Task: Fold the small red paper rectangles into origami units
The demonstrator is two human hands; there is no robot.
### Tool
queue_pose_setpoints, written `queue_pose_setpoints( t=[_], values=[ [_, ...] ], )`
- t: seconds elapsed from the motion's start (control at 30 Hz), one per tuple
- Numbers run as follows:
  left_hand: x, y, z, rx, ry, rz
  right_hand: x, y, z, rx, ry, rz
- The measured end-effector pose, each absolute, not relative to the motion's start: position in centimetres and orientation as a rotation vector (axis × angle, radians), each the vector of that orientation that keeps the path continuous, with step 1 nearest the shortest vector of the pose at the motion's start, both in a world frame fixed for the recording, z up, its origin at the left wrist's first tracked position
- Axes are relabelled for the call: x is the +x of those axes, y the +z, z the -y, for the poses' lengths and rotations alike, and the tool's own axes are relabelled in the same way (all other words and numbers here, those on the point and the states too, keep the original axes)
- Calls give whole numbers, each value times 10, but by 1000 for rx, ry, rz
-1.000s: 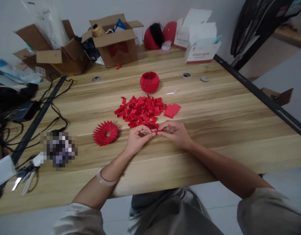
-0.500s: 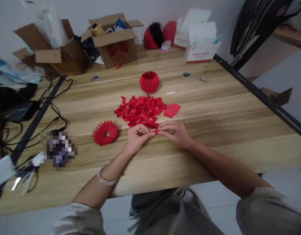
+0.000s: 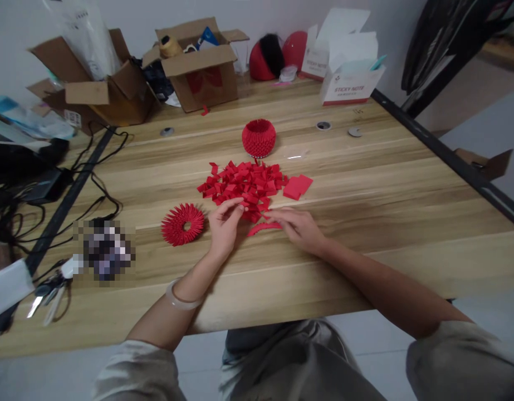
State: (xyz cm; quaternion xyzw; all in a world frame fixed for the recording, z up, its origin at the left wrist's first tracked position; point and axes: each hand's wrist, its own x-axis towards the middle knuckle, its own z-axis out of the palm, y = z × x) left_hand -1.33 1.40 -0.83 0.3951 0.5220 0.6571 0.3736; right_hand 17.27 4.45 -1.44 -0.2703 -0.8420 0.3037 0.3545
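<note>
My left hand [image 3: 224,227] is closed at the near edge of a loose pile of folded red paper pieces [image 3: 240,181], its thumb and forefinger pinched on a small red paper piece [image 3: 244,205]. To its right, my right hand [image 3: 299,227] has its fingertips stretched to the pile's near edge. A curved strip of red folded paper [image 3: 262,228] runs under its thumb and appears held there. Left of my left hand lies a spiky red paper ring [image 3: 182,225]. Behind the pile stands a round red paper bowl [image 3: 259,139] made of interlocked pieces.
Flat red paper sheets [image 3: 297,186] lie right of the pile. Open cardboard boxes [image 3: 210,83] and white sticky note boxes [image 3: 351,86] line the back. Black cables [image 3: 102,189], keys [image 3: 52,292] and a blurred-out object [image 3: 106,253] are on the left.
My hands have moved apart; the left has shifted up and left onto the pile's edge. The curved red strip now shows between them. The view has shifted slightly.
</note>
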Motion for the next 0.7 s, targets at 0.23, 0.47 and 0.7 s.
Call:
queue_pose_setpoints(
  t=[0.23,0.47,0.7],
  values=[
    [-12,-13,-14,1045,1622,-1321,167,-15,-40,-570,444,2722],
    [-11,-9,-13,1064,1560,-1279,170,-11,-42,-730,356,2635],
    [-11,-9,-11,1063,1491,-1283,174,-10,-43,-935,535,2322]
  ],
)
